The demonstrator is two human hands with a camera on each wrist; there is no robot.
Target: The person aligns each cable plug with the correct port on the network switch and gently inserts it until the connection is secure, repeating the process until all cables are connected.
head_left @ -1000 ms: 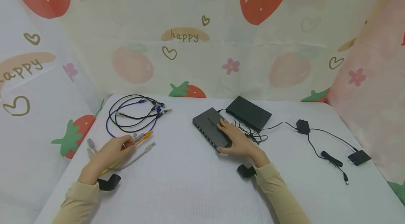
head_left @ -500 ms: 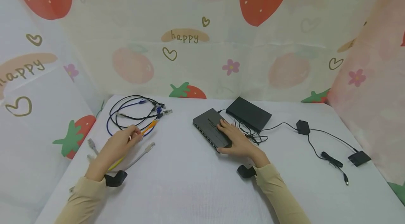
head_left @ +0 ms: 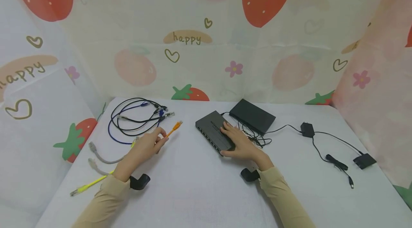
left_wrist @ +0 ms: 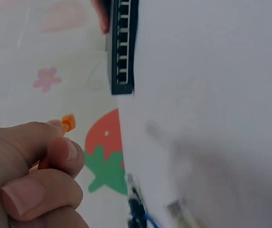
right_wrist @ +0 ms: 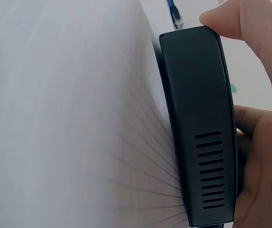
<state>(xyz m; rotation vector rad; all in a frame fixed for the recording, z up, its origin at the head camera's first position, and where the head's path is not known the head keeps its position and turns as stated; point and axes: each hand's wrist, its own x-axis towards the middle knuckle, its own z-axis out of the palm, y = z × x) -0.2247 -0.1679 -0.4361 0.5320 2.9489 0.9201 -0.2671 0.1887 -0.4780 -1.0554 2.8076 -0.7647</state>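
Left of centre over the white worktop, the left hand pinches an orange cable between thumb and fingers, closed tight just behind the plug, which points toward the network switch. That box lies flat near the middle, its row of ports facing the plug; the right hand rests on it with fingers spread, thumb at the near corner.

What seems likeliest to go wrong is a rolled plug: so short a pinch could let it twist and meet a port askew, and which way its clip faces cannot be told. A hard push might also skid or turn the box if the right palm bears too lightly. Grey cables and a yellow cable pass under the left forearm, so a sleeve could snag and drag them.

Between plug and ports the way looks unobstructed, and the near side offers ample room. Behind the switch there is little: a second black box sits close to the far edge, with a tangled lead between the two. The yellow plug lies near the left edge, where a sweep could knock it off.
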